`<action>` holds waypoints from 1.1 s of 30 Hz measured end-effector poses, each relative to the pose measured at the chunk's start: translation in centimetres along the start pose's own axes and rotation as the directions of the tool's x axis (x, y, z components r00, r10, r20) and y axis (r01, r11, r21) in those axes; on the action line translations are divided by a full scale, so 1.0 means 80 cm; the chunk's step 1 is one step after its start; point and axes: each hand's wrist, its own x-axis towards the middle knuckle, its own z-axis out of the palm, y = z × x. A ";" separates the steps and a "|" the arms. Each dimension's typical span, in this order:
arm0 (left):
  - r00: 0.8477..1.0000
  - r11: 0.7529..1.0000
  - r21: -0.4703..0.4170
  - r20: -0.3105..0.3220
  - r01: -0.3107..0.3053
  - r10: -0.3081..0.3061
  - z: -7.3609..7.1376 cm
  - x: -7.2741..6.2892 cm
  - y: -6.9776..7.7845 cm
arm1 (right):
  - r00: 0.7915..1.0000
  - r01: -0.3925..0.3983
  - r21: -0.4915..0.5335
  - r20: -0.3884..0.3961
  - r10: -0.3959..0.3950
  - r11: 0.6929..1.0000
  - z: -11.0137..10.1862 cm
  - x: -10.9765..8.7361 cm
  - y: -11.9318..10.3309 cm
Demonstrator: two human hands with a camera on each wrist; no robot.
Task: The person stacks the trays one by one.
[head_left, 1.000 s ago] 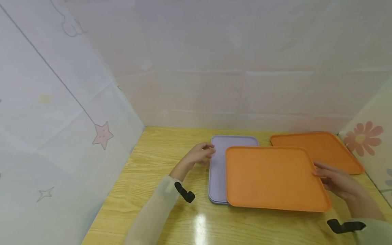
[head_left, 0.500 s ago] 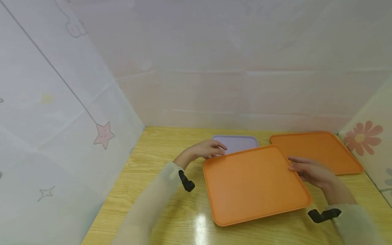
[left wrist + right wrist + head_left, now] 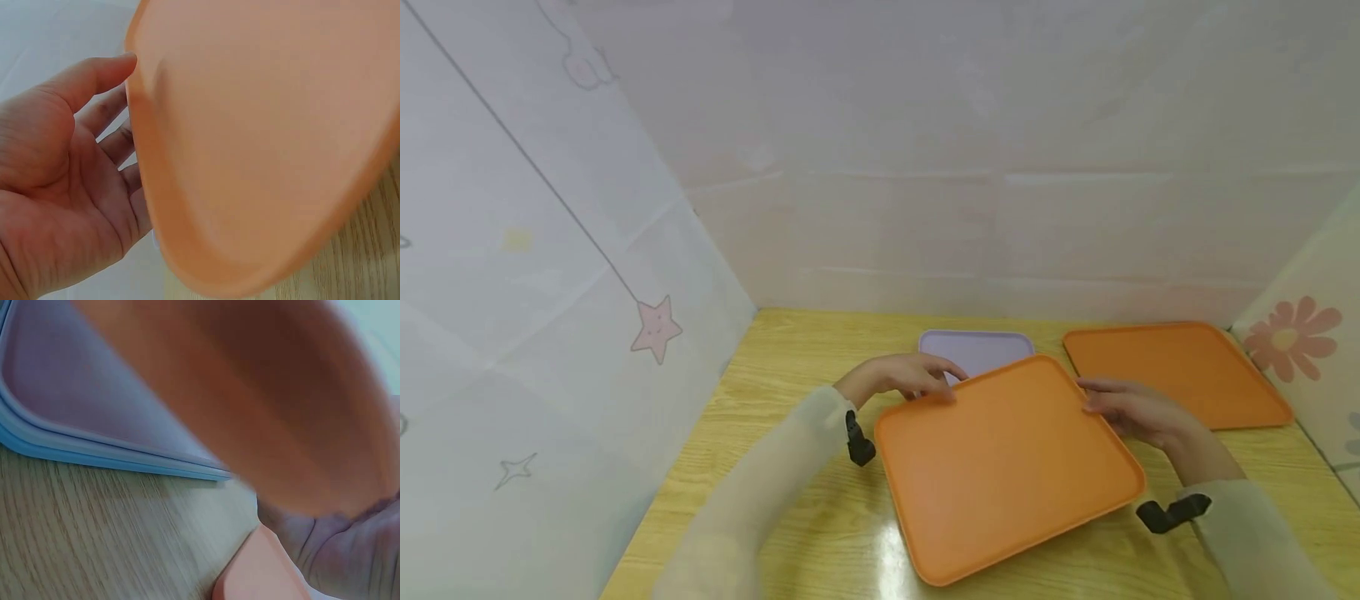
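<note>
An orange tray (image 3: 1007,467) is held tilted above the table, its near corner lowest in the head view. My right hand (image 3: 1138,415) grips its right edge; in the right wrist view the blurred tray hides most of those fingers. At the far left edge my left hand (image 3: 913,377) pinches the rim. Its thumb (image 3: 115,69) lies against the rim and the other fingers pass behind the tray in the left wrist view. Partly covered beneath is a purple tray (image 3: 973,346), which the right wrist view shows on top of a stack with a blue tray (image 3: 62,453) under it.
A second orange tray (image 3: 1180,375) lies flat at the back right, close to the flower-printed side wall. The wooden table (image 3: 805,350) meets a pale back wall (image 3: 895,208) and a left wall (image 3: 550,333) with printed stars.
The orange tray has moved left and nearer, and has turned, uncovering more of the orange tray behind. My left hand has come from beside the purple tray to the held tray's rim.
</note>
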 end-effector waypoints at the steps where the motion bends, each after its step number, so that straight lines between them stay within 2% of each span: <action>1: 1.000 1.000 0.008 -0.001 0.001 -0.001 0.002 0.001 0.001 | 1.000 -0.003 0.001 0.004 0.003 1.000 0.000 0.000 -0.001; 11: 0.998 1.000 -0.008 -0.063 0.029 -0.030 0.013 0.005 0.005 | 0.999 -0.036 -0.054 -0.002 0.036 0.998 -0.001 0.004 -0.007; 18: 0.994 1.000 0.026 -0.104 0.017 -0.014 0.020 0.004 0.012 | 0.999 -0.041 -0.097 -0.002 0.041 0.994 -0.012 -0.002 -0.001; 22: 0.990 1.000 0.002 -0.140 0.028 -0.027 0.016 0.000 0.006 | 0.998 0.012 -0.028 0.069 -0.010 1.000 -0.027 -0.014 0.012; 25: 0.982 0.998 -0.049 -0.187 0.028 -0.037 0.009 -0.005 -0.003 | 0.986 0.072 0.125 0.138 -0.090 0.990 -0.041 -0.024 0.025; 26: 0.978 0.998 -0.065 -0.206 0.024 -0.037 0.007 -0.006 -0.006 | 0.978 0.097 0.193 0.161 -0.129 0.976 -0.044 -0.028 0.029; 28: 0.969 0.995 -0.095 -0.245 0.017 -0.040 0.002 -0.010 -0.010 | 0.961 0.129 0.353 0.187 -0.205 0.927 -0.047 -0.032 0.037; 31: 0.950 0.991 -0.132 -0.307 0.021 -0.061 -0.002 -0.015 -0.016 | 0.939 0.166 0.539 0.171 -0.300 0.826 -0.035 -0.036 0.047; 33: 0.933 0.987 -0.157 -0.349 0.033 -0.086 -0.001 -0.017 -0.020 | 0.938 0.179 0.615 0.127 -0.321 0.768 -0.017 -0.037 0.051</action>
